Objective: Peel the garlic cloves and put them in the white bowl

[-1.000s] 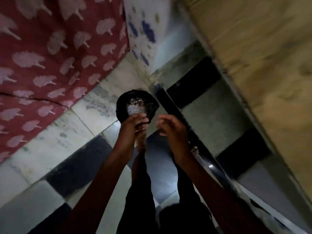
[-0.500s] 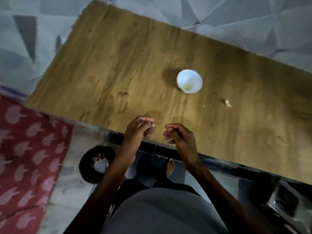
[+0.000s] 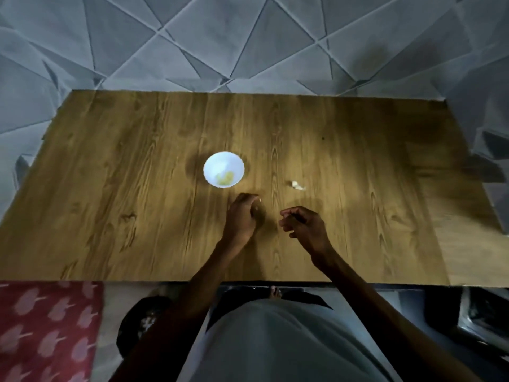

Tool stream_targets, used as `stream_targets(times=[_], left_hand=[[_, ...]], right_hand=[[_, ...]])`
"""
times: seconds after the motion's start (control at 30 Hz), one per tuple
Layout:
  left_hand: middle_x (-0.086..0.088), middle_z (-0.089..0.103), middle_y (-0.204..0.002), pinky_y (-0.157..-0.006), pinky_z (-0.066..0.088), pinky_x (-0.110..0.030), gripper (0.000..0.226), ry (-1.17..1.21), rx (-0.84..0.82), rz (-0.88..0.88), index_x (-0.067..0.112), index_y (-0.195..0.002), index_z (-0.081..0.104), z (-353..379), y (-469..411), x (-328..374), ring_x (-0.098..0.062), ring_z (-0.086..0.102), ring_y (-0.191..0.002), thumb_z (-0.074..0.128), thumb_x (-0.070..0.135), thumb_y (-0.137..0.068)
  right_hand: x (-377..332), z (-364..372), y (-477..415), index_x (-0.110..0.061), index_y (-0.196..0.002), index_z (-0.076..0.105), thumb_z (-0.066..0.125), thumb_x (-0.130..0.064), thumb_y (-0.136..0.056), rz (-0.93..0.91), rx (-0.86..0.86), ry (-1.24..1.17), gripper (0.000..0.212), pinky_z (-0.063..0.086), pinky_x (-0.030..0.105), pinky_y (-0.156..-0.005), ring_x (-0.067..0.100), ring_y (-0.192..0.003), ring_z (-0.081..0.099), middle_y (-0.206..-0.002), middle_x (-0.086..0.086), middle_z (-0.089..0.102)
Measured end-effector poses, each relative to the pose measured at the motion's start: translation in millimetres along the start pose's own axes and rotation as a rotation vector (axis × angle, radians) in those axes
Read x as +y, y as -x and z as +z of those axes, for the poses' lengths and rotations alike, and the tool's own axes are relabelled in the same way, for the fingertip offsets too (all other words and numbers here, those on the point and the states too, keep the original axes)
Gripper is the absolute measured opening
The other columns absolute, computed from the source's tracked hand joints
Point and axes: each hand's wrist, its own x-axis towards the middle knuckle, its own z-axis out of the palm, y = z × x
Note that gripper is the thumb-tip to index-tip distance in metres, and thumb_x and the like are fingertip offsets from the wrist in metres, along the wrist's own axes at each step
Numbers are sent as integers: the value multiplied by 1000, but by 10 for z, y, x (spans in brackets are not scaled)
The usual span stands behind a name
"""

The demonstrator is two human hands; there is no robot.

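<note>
Step in hand: By my read you're at the drop-off, with one clove finished and headed for the white bowl.
Left grip: Your left hand is low at the bench, and I cannot tell if it touches the wood. The fingers are curled in, pinching a pale bit at the tips. I take it for a peeled clove, though it is tiny here.
Right grip: Your right hand sits at 3 o'clock of the left, apart from it, fingers curled inward. Whether anything is in them, I cannot tell.
Bowl: It stands upright on the bench, near your left hand at its 11 o'clock. A few yellowish cloves lie inside it toward the 6 o'clock side.
On the bench: A pale scrap lies at 3 o'clock of the bowl and 12 o'clock of your right hand. It's too small to say whether it's clove or skin.
Floor: A dark round bin sits at 7 o'clock below the bench edge, beside a red patterned mat.
Next move: Take the left hand a short way toward 11 o'clock until the fingertips are over the bowl's rim. Then ease the pinch so the piece drops inside, not onto the wood.
After that: The scrap at 3 o'clock looks like the next thing to check, and your right hand is the nearer one for it.
</note>
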Motion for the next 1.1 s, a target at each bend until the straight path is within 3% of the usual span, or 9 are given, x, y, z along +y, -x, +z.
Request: stream_targets(times=[0.17, 0.43, 0.53, 0.63, 0.73, 0.8, 0.9, 1.0, 1.1], left_hand=[[-5, 54, -139, -110, 34, -31, 38, -326, -56, 121, 12, -131, 59, 184, -252, 8, -21, 50, -128, 52, 3, -94], [-15, 60, -129, -103, 44, -39, 29, -466, -137, 267, 7, -119, 66, 156, -401, -107, -31, 59, -116, 56, 3, -92], [-18, 58, -130, -108, 38, -40, 35, -398, -152, 306, 3, -127, 60, 128, -444, -142, -34, 55, -121, 54, 1, -92], [-10, 66, -105, -85, 48, -31, 22, -160, 26, 194, 10, -104, 67, -102, -571, -37, -26, 62, -98, 56, 1, -88], [-3, 66, -84, -65, 32, -16, 15, -77, 179, -26, 10, -85, 67, -458, -774, -47, -12, 57, -75, 54, 2, -86], [-5, 70, -86, -65, 33, -18, 19, -127, 134, -181, 8, -85, 71, -601, -925, -177, -17, 62, -79, 52, 3, -85], [-8, 72, -102, -82, 48, -29, 22, -186, -26, -303, 7, -97, 73, -655, -1089, -335, -25, 65, -98, 53, 9, -88], [-7, 72, -95, -75, 45, -27, 23, -222, -38, -263, 9, -88, 74, -677, -1136, -337, -25, 65, -94, 52, 5, -87], [-6, 72, -80, -68, 49, -30, 23, -140, 117, -173, 7, -77, 72, -738, -1115, -230, -23, 66, -79, 51, -1, -80]], right_hand=[[-8, -103, -253, -15, -104, 70, 58, -17, -97, -21, 10, 10, 14, 56, 32, -73, 17, -83, 71, -89, 1, 74], [-71, -9, -556, -16, -101, 71, 59, -15, -97, -55, 24, 79, 13, 57, 30, -71, 17, -81, 71, -90, 0, 74], [-100, 43, -666, -16, -101, 70, 58, -16, -97, -97, 11, 107, 13, 57, 29, -69, 17, -81, 70, -89, 0, 73], [-124, 50, -749, -16, -103, 69, 57, -16, -97, -114, 7, 95, 13, 57, 28, -67, 14, -79, 70, -89, 0, 73], [-123, 48, -819, -16, -103, 69, 57, -12, -97, -100, 18, 43, 14, 56, 29, -68, 17, -81, 70, -90, 1, 73], [-119, 78, -877, -15, -102, 70, 56, -9, -97, -61, 22, 8, 15, 56, 27, -67, 21, -83, 70, -91, 3, 73], [-143, 144, -952, -12, -101, 70, 55, -6, -96, -57, -2, -8, 16, 55, 23, -65, 24, -84, 69, -91, 5, 72], [-172, 141, -1026, -13, -100, 71, 56, -4, -95, -117, 45, 57, 18, 56, 26, -69, 19, -84, 69, -94, 1, 72], [-117, -22, -1159, -15, -101, 70, 62, 0, -91, -225, 222, 349, 20, 56, 21, -71, 9, -85, 67, -105, 1, 71]])
